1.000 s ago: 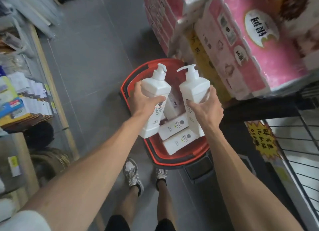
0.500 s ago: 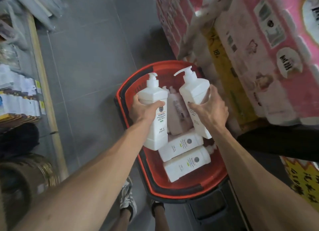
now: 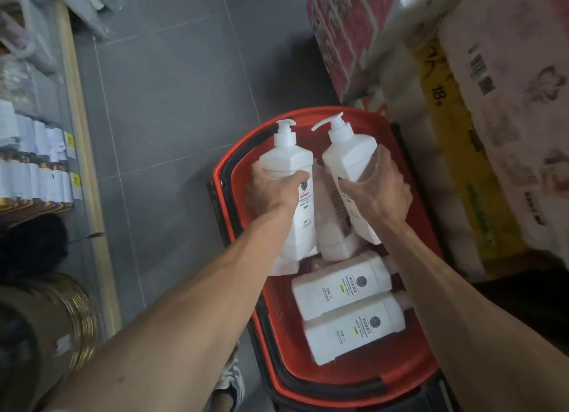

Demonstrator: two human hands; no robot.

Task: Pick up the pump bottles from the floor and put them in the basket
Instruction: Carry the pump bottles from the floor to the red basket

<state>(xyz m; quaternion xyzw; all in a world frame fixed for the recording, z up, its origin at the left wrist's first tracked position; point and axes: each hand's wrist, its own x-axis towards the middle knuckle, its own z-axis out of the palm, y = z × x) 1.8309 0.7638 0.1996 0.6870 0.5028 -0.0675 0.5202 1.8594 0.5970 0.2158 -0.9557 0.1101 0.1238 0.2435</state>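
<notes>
A red basket with a black handle stands on the grey floor. My left hand grips a white pump bottle near its shoulder, upright over the basket's far half. My right hand grips a second white pump bottle, tilted a little left, beside the first. Two white bottles lie flat in the basket's near half. Another white bottle lies between and under the held ones, partly hidden.
Pink and white packs of tissue rolls are stacked close on the right of the basket. A shelf with a wooden edge and small packets runs along the left. Grey tiled floor lies between. My shoe shows below the left arm.
Both hands have lowered their bottles further into the basket, and the view has moved closer over it.
</notes>
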